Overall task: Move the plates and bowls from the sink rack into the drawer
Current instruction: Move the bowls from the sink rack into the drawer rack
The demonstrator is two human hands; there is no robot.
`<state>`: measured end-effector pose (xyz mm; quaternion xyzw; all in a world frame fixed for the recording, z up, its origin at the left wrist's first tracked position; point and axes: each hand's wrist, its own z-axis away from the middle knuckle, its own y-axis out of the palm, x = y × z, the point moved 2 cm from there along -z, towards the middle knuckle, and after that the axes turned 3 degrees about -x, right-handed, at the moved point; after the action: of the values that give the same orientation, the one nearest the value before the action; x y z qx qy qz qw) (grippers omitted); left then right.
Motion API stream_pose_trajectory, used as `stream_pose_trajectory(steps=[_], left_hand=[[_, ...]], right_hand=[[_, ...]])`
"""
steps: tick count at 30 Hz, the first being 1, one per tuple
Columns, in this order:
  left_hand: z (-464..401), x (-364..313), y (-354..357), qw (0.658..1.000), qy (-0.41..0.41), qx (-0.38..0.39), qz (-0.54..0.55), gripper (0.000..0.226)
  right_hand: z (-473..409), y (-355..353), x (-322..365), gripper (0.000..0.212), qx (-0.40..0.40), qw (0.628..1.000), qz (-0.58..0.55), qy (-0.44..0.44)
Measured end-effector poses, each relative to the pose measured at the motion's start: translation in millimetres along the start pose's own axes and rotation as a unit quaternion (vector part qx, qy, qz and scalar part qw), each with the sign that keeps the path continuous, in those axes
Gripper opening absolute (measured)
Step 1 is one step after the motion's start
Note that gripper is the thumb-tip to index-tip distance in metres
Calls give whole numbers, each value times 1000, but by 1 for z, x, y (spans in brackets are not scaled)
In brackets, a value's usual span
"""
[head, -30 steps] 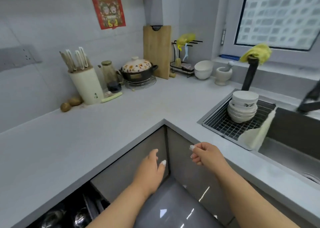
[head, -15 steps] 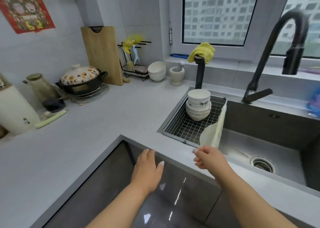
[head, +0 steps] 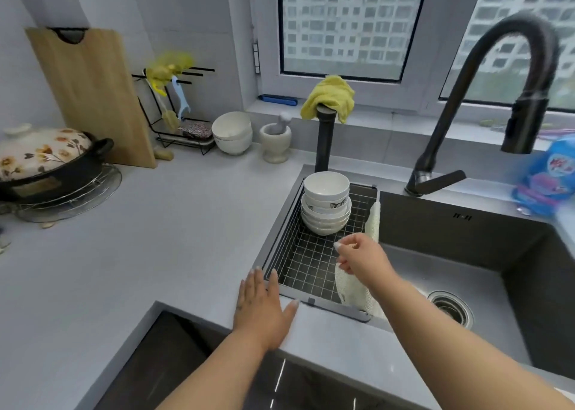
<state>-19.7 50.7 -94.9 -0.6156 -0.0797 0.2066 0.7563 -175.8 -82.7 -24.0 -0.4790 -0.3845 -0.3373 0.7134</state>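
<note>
Both hands reached the wire rack [head: 306,263] holding glossy bowls [head: 325,205].

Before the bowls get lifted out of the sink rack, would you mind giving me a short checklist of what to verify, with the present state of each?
1. Stack of bowls stands upright in the sink rack: ok.
2. Right hand holds nothing: ok, its fingers are loosely curled above the rack, short of the stack.
3. Left hand free: ok, it lies flat on the counter by the rack's corner.
4. Way to the stack clear: ok, only bare grid lies between; the white cloth hangs at the rack's edge.
5. Drawer open and ready: cannot tell, it is not in view.
6. Plates in the rack: cannot tell, only bowls show.
</note>
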Motion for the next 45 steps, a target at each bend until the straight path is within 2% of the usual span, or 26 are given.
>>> stream_pose_trajectory(steps=[5, 9, 12, 15, 21, 23, 25, 28, 30, 31, 33, 36, 40, 43, 45], left_hand=[[-16, 9, 6, 997, 50, -54, -37, 81], [-18, 10, 8, 996, 58, -55, -30, 82], [-21, 11, 7, 995, 51, -80, -17, 85], [-22, 15, 13, 996, 53, -68, 2, 80], [-24, 16, 17, 994, 66, -85, 2, 79], [-22, 15, 13, 995, 59, -75, 19, 82], [-22, 14, 11, 995, 64, -70, -12, 84], [-19, 14, 7, 997, 55, -54, -11, 80], [-19, 15, 6, 997, 51, -52, 24, 78], [-20, 16, 3, 994, 44, -55, 78, 77], [-18, 19, -6, 963, -5, -76, 258, 68], [-1, 17, -26, 839, -98, -80, 529, 47], [39, 6, -39, 711, -177, -85, 675, 29], [79, -6, -43, 634, -186, -19, 751, 42], [107, -8, -44, 600, -186, -1, 778, 44]], right_hand=[[-75, 10, 25, 31, -40, 997, 60, -1], [-120, 20, 43, 42, -42, 987, 153, -19], [-145, 31, 42, 43, -24, 974, 222, -27], [-159, 36, 40, 30, -10, 948, 313, -50], [-152, 28, 49, 22, -106, 942, 300, -108], [-140, 24, 52, 19, -125, 952, 255, -117], [-121, 17, 56, 14, -141, 958, 202, -148], [-84, 7, 57, 10, -154, 957, 144, -198], [-57, 4, 53, 13, -146, 961, 113, -205], [-43, 2, 49, 14, -137, 964, 104, -202], [-14, 0, 39, 15, -113, 970, 96, -193], [28, -1, 20, 19, -65, 975, 105, -187], [82, 2, 0, 29, -6, 968, 138, -207], [122, 5, -11, 33, 28, 959, 137, -248], [145, 8, -16, 32, 48, 953, 121, -274]])
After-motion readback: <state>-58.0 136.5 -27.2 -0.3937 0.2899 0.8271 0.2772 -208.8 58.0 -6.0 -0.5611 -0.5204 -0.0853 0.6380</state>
